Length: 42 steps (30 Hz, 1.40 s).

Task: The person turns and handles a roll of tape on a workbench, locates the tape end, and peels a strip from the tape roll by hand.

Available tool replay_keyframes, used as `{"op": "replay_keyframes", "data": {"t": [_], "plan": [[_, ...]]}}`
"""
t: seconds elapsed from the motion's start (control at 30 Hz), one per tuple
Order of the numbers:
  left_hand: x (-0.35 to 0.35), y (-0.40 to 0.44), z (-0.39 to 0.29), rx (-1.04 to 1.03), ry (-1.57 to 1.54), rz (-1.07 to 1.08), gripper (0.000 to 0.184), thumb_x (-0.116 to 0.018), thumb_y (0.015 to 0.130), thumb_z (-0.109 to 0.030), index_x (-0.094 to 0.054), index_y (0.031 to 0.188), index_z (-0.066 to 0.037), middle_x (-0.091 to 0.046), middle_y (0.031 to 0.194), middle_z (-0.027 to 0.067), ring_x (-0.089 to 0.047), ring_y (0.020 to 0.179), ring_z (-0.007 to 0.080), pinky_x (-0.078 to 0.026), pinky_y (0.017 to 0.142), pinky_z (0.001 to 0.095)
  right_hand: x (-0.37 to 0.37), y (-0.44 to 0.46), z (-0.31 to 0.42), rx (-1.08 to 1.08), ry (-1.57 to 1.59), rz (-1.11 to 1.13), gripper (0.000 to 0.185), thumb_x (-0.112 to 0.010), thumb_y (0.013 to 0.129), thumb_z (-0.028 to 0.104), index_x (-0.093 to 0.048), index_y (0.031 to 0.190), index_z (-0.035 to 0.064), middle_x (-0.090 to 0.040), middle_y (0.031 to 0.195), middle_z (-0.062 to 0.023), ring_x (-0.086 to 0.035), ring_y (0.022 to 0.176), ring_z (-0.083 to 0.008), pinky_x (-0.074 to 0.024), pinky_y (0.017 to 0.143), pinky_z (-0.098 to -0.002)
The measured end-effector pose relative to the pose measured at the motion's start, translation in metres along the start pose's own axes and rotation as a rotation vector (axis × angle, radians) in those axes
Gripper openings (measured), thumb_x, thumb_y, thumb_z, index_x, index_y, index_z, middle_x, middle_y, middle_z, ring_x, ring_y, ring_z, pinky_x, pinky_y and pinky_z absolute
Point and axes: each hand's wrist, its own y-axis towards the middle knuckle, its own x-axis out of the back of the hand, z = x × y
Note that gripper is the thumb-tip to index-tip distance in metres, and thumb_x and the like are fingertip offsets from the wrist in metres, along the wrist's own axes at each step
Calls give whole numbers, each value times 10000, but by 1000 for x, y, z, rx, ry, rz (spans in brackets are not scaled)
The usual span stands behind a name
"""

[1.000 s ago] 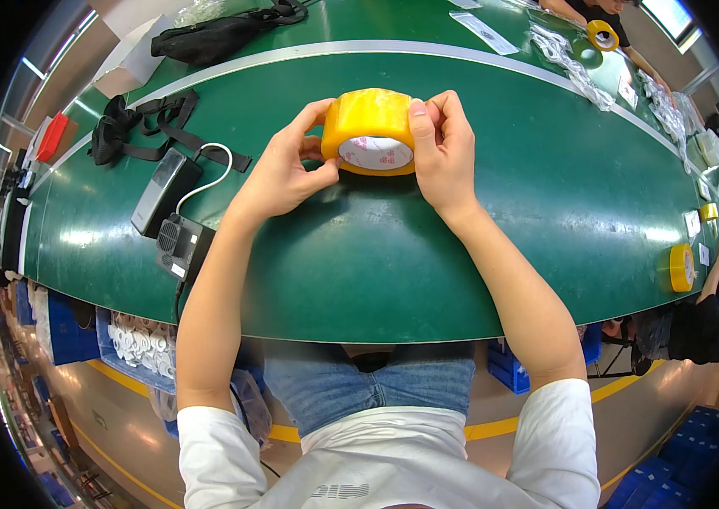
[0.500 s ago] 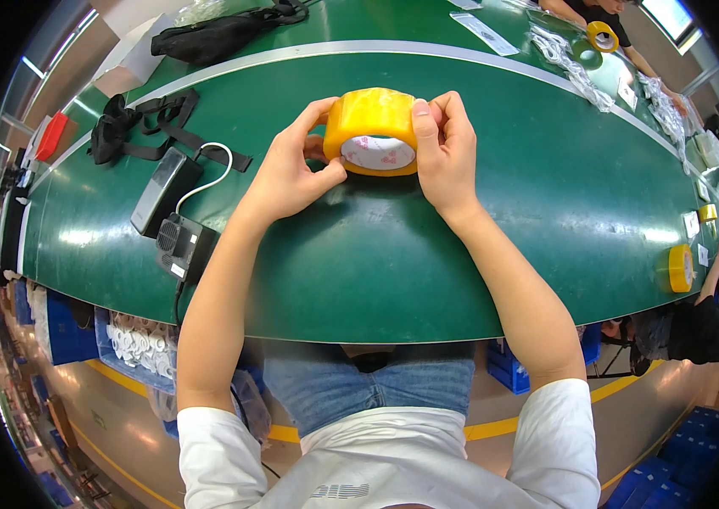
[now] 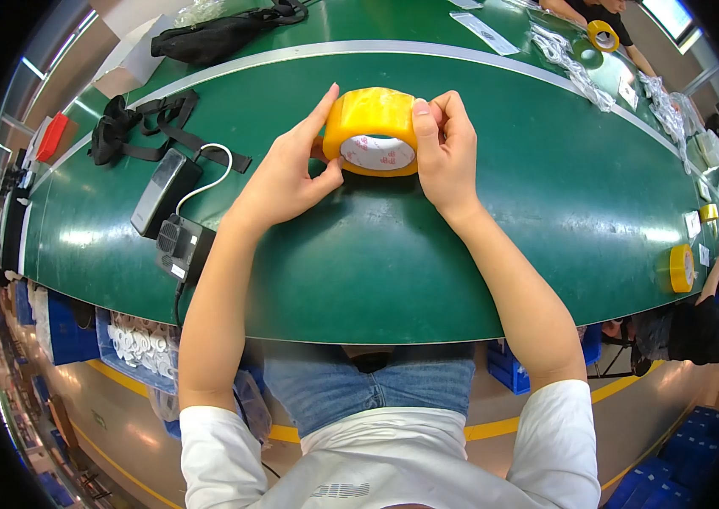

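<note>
A wide roll of yellow tape (image 3: pixel 374 114) is held up over the green table (image 3: pixel 359 280), its white cardboard core facing me. My right hand (image 3: pixel 447 153) grips the roll's right side, thumb on the front edge and fingers curled behind. On the other side, my left hand (image 3: pixel 296 174) has its thumb at the roll's lower left edge. An extended finger of that hand points up beside the roll, and its other fingers are partly hidden.
Left of my hands are a black device (image 3: pixel 166 191) with a white cable, and black straps (image 3: pixel 156 127). Another tape roll (image 3: pixel 682 268) stands at the right edge. Co-workers (image 3: pixel 601 17) are at the far right. A bin of white parts (image 3: pixel 140 343) sits below the left edge.
A finger of my left hand has straightened and lifted off the top of the roll. The roll has shifted very slightly to the right since the first frame.
</note>
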Motion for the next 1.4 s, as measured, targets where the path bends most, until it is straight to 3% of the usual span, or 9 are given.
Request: {"op": "replay_keyframes", "data": {"t": [0.23,0.37,0.43,0.77,0.83,0.97,1.03,1.13,1.4], "plan": [[-6,-2,-3,-22,185,6,822,-569,901,-23,-144,1604,-51,-407,1494,258,-545,1238,380,-453,1060,379,-1,-1,0,-10,-6,4,343,-615,1005,300,-432,819,79,-472,667,-33,-452,594,-115,-388,516,-277],[-11,-4,4,-78,228,-34,787,-554,911,-32,-143,1582,-17,-375,1514,265,-494,1317,399,-407,1116,398,-2,-2,2,-6,-2,-5,340,-612,1007,297,-431,819,79,-470,668,-32,-451,598,-113,-386,516,-275],[-10,-4,-1,2,156,17,784,-526,935,-62,-109,1597,-21,-354,1544,276,-372,1457,383,-278,1215,394,-1,-2,2,-6,-5,-9,341,-613,1007,294,-431,817,77,-464,672,-28,-442,600,-110,-383,516,-274],[-3,-3,-7,46,195,42,769,-507,936,-77,-138,1610,-59,-343,1563,271,-378,1455,391,-287,1216,406,-1,0,0,-12,13,4,347,-611,1010,294,-429,812,75,-444,671,-16,-426,607,-101,-380,523,-269],[-4,-4,-4,-18,280,-5,767,-551,930,-72,-164,1591,-58,-437,1455,280,-542,1251,435,-443,1073,424,-1,0,1,-1,9,4,344,-609,1011,292,-430,811,76,-444,672,-15,-421,607,-100,-377,523,-266],[-3,-4,-6,-27,279,-11,759,-551,931,-68,-171,1588,-59,-449,1454,280,-556,1238,437,-453,1064,429,0,0,-1,8,7,1,343,-608,1012,293,-431,812,77,-446,668,-15,-421,605,-99,-376,521,-264],[0,-4,-6,10,216,34,731,-513,972,-109,-163,1613,-72,-394,1537,261,-467,1391,375,-359,1177,400,0,0,0,-1,10,3,344,-608,1012,297,-432,813,77,-448,669,-15,-424,605,-97,-375,521,-264],[5,-4,-12,123,139,83,715,-544,985,-131,-193,1605,-68,-425,1516,252,-511,1341,351,-399,1145,390,0,0,1,-7,9,7,344,-606,1013,298,-434,815,77,-451,671,-17,-426,608,-97,-375,523,-263],[6,-4,-11,140,105,83,689,-564,977,-127,-241,1581,-61,-478,1460,252,-561,1254,346,-438,1097,386,-1,0,0,-9,8,0,339,-600,1018,296,-438,818,75,-454,670,-19,-430,609,-104,-383,527,-270]]}}
